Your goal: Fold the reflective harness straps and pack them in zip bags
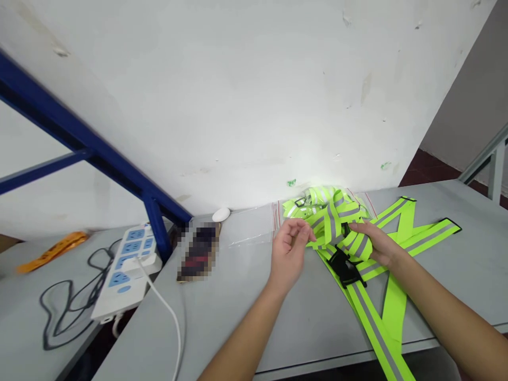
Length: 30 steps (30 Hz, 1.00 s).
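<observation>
A neon-yellow reflective strap vest [375, 320] with grey stripes lies spread on the table, its front end hanging over the near edge. My right hand [377, 244] grips a gathered bundle of its strap, thumb on top. To the left, my left hand [289, 254] is closed in a pinch at the strap's edge; the fingertips partly hide what is between them. Just below the bundle is a black plastic buckle [346, 268]. Behind the hands, more yellow reflective straps [296, 209] lie in clear zip bags against the wall.
A clear plastic bag [252, 225] lies flat beside a white oval object [221, 214] and a blurred-out item [198, 254]. Further left are a power strip [127, 264] with cables, an orange strip [53, 253] and a blue metal frame [115, 164]. A white wall [246, 106] rises behind.
</observation>
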Tool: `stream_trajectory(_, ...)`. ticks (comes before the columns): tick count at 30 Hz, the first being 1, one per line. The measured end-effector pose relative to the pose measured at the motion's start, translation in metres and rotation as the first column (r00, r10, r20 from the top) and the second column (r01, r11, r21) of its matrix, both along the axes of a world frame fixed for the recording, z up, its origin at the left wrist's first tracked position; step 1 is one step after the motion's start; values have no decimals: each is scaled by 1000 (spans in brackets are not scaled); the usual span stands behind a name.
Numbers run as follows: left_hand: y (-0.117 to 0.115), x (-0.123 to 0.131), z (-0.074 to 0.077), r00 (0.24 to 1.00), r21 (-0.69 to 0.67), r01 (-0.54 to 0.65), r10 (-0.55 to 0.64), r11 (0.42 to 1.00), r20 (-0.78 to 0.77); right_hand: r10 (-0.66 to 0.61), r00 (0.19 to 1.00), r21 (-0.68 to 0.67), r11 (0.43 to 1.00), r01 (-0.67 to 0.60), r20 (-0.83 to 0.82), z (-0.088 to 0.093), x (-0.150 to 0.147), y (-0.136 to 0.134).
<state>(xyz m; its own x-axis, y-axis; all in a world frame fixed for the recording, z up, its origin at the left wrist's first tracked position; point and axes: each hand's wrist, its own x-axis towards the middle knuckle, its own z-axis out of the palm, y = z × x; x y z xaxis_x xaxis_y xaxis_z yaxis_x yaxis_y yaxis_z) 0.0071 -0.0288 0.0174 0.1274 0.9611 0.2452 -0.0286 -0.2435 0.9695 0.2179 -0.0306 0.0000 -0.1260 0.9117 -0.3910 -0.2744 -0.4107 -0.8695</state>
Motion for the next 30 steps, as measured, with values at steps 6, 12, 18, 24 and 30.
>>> stream_trajectory(6, -10, 14, -13, 900, 167, 59, 19, 984, -435, 31, 999, 86, 996, -28, -38, -11, 0, 1)
stream_trajectory(12, -12, 10, -18, 899, 476, -27, 229, 879, -372, 90, 992, 135, 988, -77, -92, -3, 0, -6)
stream_trajectory(18, 12, -18, -10, 760, 297, 248, 5, 922, -649, 55, 993, 64, 997, -48, -109, -1, 14, -11)
stream_trajectory(24, 30, -39, -17, 687, 80, 220, -96, 972, -720, 64, 989, 142, 989, -45, -133, -5, 30, -3)
stream_trajectory(30, 38, -66, -1, 781, -115, 141, -182, 983, -597, 144, 989, 169, 974, -147, 31, -1, 39, 5)
